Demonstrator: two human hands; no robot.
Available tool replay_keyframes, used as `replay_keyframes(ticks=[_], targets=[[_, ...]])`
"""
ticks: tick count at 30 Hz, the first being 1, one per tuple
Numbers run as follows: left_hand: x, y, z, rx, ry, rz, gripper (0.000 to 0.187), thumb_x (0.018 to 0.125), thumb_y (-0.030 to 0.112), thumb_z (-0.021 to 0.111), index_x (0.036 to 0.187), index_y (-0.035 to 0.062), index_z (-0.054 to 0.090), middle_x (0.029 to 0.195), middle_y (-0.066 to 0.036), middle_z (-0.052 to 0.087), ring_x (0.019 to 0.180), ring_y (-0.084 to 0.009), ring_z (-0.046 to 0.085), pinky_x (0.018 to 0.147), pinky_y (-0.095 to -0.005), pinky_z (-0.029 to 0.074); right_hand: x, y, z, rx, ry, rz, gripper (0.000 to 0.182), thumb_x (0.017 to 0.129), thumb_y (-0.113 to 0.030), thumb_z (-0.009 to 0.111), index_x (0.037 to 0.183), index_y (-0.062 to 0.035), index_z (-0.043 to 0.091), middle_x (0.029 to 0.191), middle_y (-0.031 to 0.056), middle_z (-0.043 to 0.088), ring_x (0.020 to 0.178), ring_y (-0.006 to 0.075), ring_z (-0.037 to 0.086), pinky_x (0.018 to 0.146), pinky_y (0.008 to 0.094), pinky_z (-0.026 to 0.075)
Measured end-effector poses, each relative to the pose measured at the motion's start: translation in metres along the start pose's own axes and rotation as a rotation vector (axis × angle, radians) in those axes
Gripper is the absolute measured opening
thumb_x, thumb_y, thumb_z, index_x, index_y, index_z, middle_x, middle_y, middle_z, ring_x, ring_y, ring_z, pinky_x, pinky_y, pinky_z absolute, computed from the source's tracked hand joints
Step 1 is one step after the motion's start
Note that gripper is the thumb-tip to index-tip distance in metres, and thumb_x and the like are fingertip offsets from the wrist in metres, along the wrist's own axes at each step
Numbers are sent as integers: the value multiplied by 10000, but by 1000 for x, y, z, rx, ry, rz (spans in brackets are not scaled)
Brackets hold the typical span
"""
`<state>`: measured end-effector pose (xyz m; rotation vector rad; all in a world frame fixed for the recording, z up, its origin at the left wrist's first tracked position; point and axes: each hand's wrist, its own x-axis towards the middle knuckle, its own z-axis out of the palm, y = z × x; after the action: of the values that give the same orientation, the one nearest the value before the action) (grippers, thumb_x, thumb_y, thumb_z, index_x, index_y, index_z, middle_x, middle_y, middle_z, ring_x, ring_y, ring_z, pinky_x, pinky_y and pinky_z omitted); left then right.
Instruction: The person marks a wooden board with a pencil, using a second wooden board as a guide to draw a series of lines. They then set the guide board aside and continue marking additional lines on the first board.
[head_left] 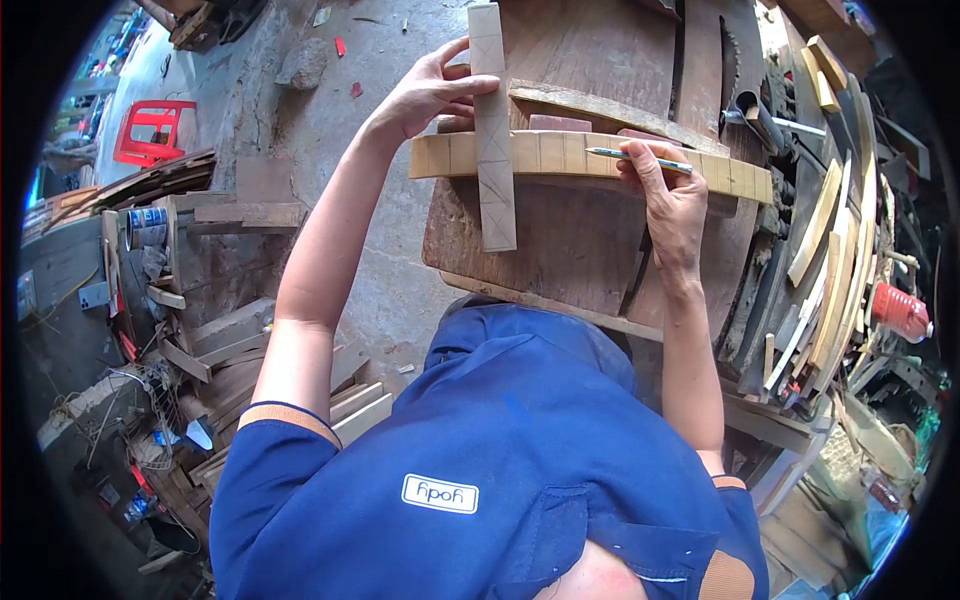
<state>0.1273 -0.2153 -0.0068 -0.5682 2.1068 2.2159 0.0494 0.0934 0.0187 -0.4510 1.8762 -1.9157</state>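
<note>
The left hand (428, 98) is pinching a flat strip (493, 135) near its far end, one digit over its face and others reaching beside and behind, probably to steady it where it is crossing over a curved wooden piece (560, 153). The right hand (672, 195) is gripping a pencil (612, 154) in closed fingers, seemingly for fine control, with its tip pointing left over that same piece (whether it is touching the wood, I cannot tell). The curved piece is lying across the worktop (560, 235), its left end jutting past the edge, perhaps so both hands are reaching it easily. It is looking pale yellow and gently arched, with short dark lines crossing its face; the greyer strip is showing drawn crosses between lines.
</note>
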Motion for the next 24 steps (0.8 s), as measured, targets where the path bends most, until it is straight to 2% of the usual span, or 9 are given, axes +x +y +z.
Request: replay_keyframes(ticks=[2,4,5,7,16,24], targets=[[3,-1,4,26,-9,0,892,862,232,804,1558,53,275,1188,-136,688,910,-157,717,766,-282,612,-2,0,3,15,8,7,208,961,-201,704,1039,-10,733,884,30,711,805,90,668,765,236,558],[4,-1,3,9,11,-26,931,819,263,844,1551,68,303,1181,-169,690,971,-216,716,818,-356,618,-3,4,2,19,-6,-1,220,973,-220,689,1046,-16,729,871,29,708,797,88,663,756,238,557],[4,-3,3,15,2,-31,931,819,263,844,1551,68,303,1181,-169,690,971,-216,716,818,-356,618,-3,6,2,23,4,2,220,973,-220,689,1046,-16,729,871,29,708,797,88,663,756,238,557],[6,-6,5,10,17,-12,848,879,237,791,1548,54,303,1174,-124,694,913,-142,714,761,-270,605,-4,9,2,6,-26,-9,220,971,-225,693,1030,-17,733,859,28,709,800,86,664,747,240,552],[9,-4,4,15,10,-57,785,884,201,789,1523,64,354,1151,-78,692,862,-81,695,723,-220,591,0,10,12,-86,-42,-65,260,963,-279,699,995,-26,752,820,22,709,791,90,671,741,235,522],[10,-2,4,40,0,-59,798,883,201,790,1529,60,344,1158,-83,690,857,-72,693,703,-203,586,-2,22,15,-90,-40,-47,262,961,-301,699,1003,-49,758,832,37,727,803,103,688,738,248,525]])
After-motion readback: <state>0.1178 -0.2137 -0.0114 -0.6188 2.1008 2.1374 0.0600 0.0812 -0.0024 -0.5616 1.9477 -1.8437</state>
